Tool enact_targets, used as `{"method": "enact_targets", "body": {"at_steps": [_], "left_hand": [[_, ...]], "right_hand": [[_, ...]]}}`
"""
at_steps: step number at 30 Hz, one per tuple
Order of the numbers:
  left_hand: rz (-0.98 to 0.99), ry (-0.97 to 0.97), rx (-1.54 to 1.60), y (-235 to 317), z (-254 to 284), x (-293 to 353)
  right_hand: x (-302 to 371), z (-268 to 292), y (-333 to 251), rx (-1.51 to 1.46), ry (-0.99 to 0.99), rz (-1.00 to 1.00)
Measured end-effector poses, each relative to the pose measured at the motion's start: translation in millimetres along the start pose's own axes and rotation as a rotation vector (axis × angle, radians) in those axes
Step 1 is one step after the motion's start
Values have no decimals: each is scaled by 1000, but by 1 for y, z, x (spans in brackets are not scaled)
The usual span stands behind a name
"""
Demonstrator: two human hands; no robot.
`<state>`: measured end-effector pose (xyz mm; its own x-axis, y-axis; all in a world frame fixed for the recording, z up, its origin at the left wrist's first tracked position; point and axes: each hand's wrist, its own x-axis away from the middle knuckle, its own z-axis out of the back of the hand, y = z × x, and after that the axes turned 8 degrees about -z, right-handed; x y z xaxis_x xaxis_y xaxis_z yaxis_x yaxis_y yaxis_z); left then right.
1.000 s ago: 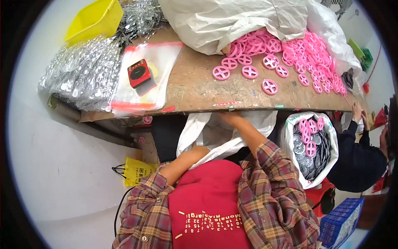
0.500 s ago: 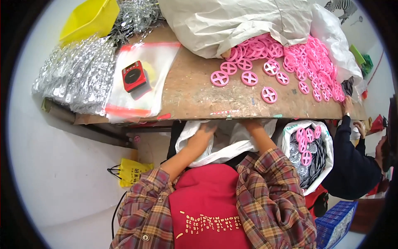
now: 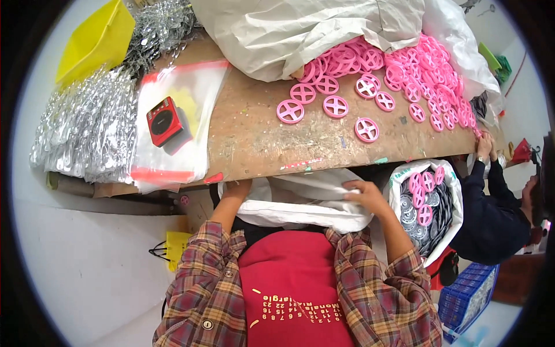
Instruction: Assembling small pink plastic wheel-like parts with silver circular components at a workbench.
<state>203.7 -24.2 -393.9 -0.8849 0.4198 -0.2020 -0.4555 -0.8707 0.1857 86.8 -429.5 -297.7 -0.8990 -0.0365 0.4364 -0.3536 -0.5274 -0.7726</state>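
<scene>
A white woven sack (image 3: 289,211) lies open across my lap, partly under the front edge of the workbench. My right hand (image 3: 370,198) is at its right side, fingers curled and closed on the rim. At the sack's left side is my left hand (image 3: 238,188); its fingers are hidden by the sack and the bench edge. Little shows inside the sack beyond its pale lining. To the right of my right arm stands a second white sack (image 3: 457,231), filled with grey discs and dark twisted pieces, with several pink wheel rings (image 3: 425,215) on top.
On the wooden workbench (image 3: 260,139) lie a heap of pink rings (image 3: 416,72) spilling from a big sack (image 3: 312,34), a red radio (image 3: 165,122) on clear plastic bags (image 3: 199,156), silver strips (image 3: 81,130) and a yellow bin (image 3: 95,43). A co-worker (image 3: 494,214) sits right, near a blue crate (image 3: 468,295).
My hands have come out of the sack's middle and moved apart: left hand to the left, right hand to the right rim. The sack's mouth is wider. The co-worker's hands have come together at the bench.
</scene>
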Motion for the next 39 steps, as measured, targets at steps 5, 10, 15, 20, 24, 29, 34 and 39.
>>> {"method": "enact_targets", "body": {"at_steps": [5,10,15,20,24,29,34,39], "left_hand": [[52,-200,551,-9,28,2],[-114,-92,94,25,-20,-15],[-77,103,246,28,-33,-14],[-137,123,313,26,-51,-29],[-163,164,340,17,-49,-31],[-166,233,360,20,-39,-24],[-84,300,295,11,-8,4],[-368,-493,311,93,87,9]], "right_hand": [[-25,1,-3,203,691,-183],[-28,-34,-19,1100,784,76],[-15,-96,-96,703,-290,520],[-95,-136,-78,834,177,369],[-174,-210,-68,736,267,441],[-170,-202,39,620,362,562],[-44,-135,-165,558,-174,52],[-63,-104,-18,35,-582,-247]]}}
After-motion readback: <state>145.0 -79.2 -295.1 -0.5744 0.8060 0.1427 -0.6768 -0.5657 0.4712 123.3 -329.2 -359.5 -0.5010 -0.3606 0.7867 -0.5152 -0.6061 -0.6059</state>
